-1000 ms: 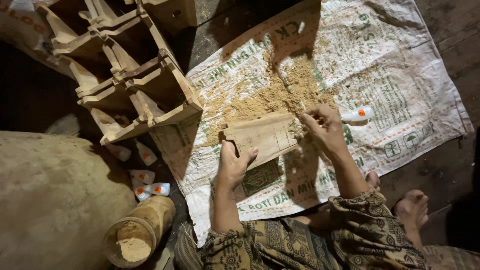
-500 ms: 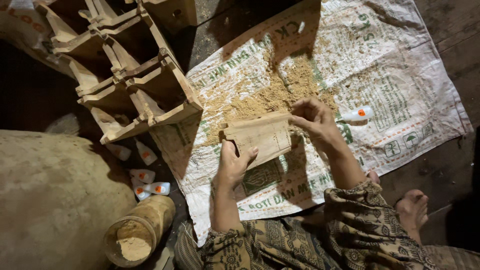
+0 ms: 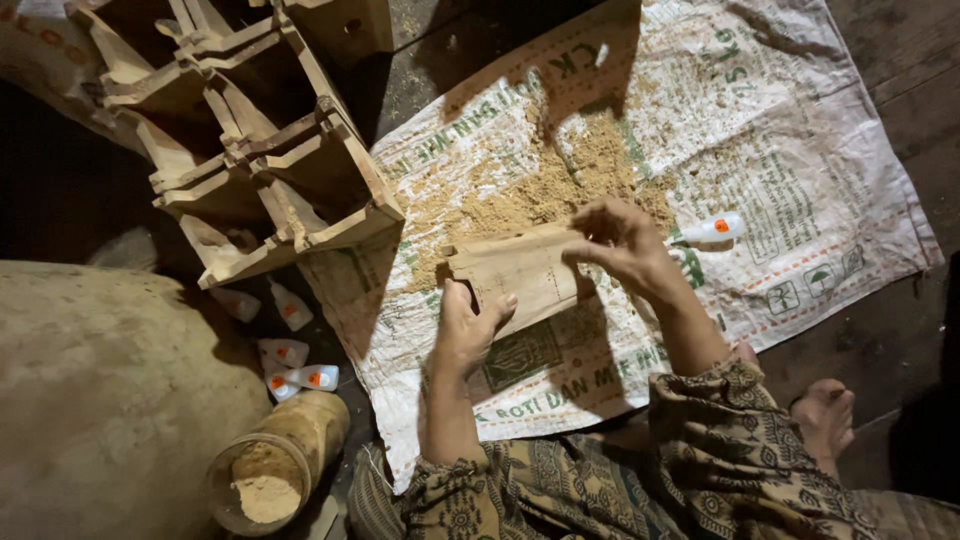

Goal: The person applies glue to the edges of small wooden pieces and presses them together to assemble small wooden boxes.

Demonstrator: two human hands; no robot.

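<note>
Two hands on wooden piece (image 3: 520,275): left hand (image 3: 470,325) grips near edge, right hand (image 3: 620,240) pinches far end. Looks light, stiff, dusty w/ sawdust (image 3: 540,190); hold by edges.

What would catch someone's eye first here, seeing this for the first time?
Probably the two hands at the centre: the left hand and right hand grip a flat wooden piece over a printed woven sack spread on the floor. Just above it lies a heap of sawdust. At upper left rises a stack of wooden box frames.
</note>
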